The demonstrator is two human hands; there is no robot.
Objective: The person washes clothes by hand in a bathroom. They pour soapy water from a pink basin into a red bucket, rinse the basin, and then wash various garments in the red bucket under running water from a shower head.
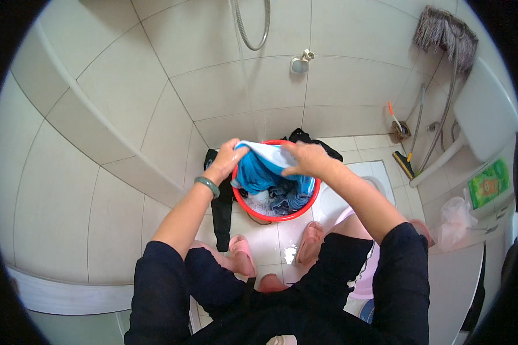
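Note:
A blue and white wet garment (259, 170) is lifted partly out of a red plastic basin (276, 218). My left hand (228, 157), with a green bangle at the wrist, grips its upper left edge. On the other side, my right hand (304, 159) holds the white part between thumb and fingers. Below the garment, dark blue denim-like clothing (289, 200) lies in sudsy water (259, 205) inside the basin. The garment hides the back of the basin's inside.
Black clothing (221, 215) lies left of the basin, with more dark clothing (315, 142) behind it. A white squat toilet (334, 200) is at the right. A shower hose (252, 43) hangs above. A mop (446, 32) and a floor brush (403, 164) lean in the right corner.

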